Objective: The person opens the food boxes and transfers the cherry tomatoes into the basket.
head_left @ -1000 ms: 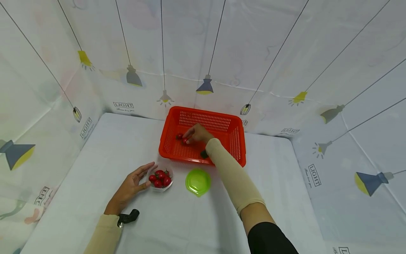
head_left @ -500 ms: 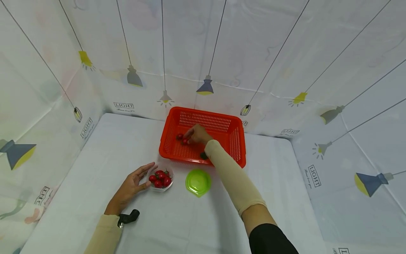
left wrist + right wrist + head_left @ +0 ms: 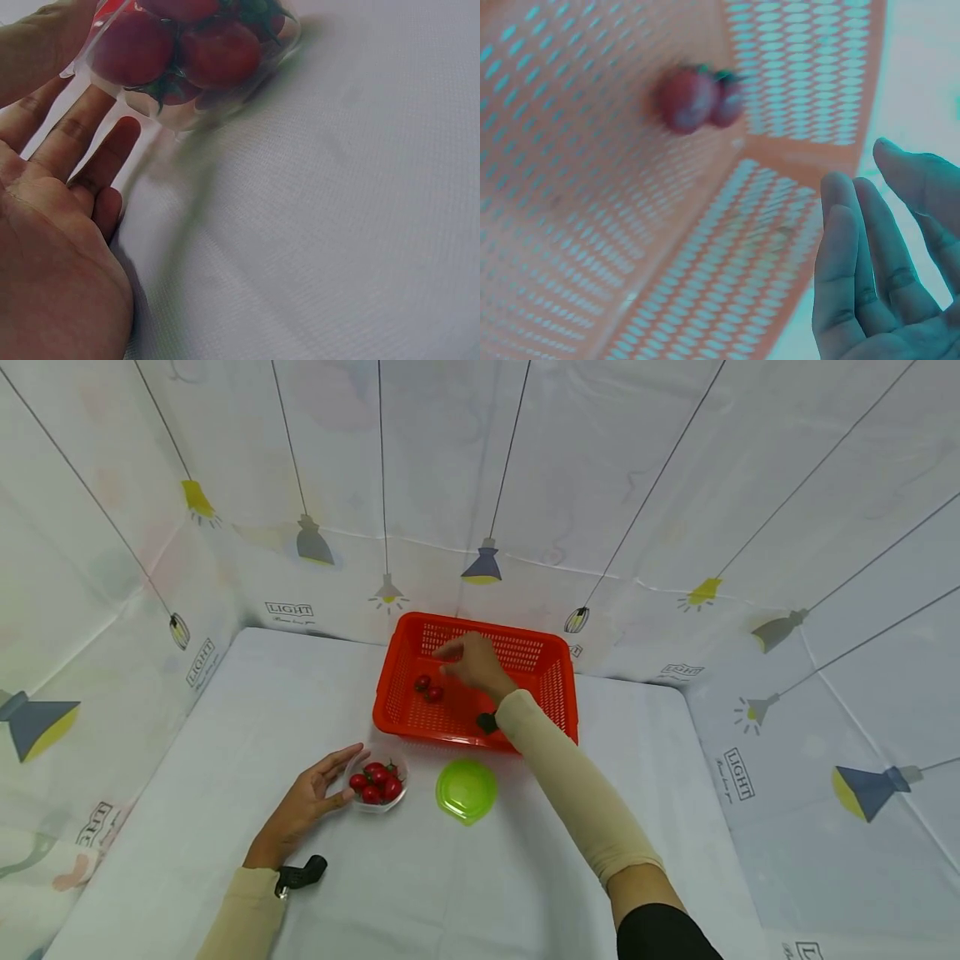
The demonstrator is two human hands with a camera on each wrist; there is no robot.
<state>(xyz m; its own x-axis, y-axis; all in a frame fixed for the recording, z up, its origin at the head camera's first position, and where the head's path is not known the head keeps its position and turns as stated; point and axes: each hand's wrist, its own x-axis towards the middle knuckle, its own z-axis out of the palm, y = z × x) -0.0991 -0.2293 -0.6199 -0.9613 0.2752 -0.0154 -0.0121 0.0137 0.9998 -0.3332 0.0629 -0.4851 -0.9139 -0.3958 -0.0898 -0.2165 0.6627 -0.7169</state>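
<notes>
A clear plastic container (image 3: 375, 808) holding several cherry tomatoes (image 3: 222, 55) stands on the white-covered table. My left hand (image 3: 306, 802) holds its left side, thumb on the near side and fingers on the far side. Over the red basket (image 3: 442, 737) hovers my right hand (image 3: 476, 664), with nothing visible between thumb and fingers. In the right wrist view that hand's fingers (image 3: 835, 259) are fairly straight, the thumb apart from them. Two cherry tomatoes (image 3: 433, 694) lie close together on the basket's floor, below and left of the right hand.
A green lid (image 3: 467, 791) lies flat right of the container, in front of the basket. The basket has raised perforated sides and stands near the back wall (image 3: 555, 468), a sheet printed with lamps.
My right hand has drawn up and back from the two tomatoes it was touching, and its fingers have parted. Both tomatoes stay in the basket. The left hand keeps its place.
</notes>
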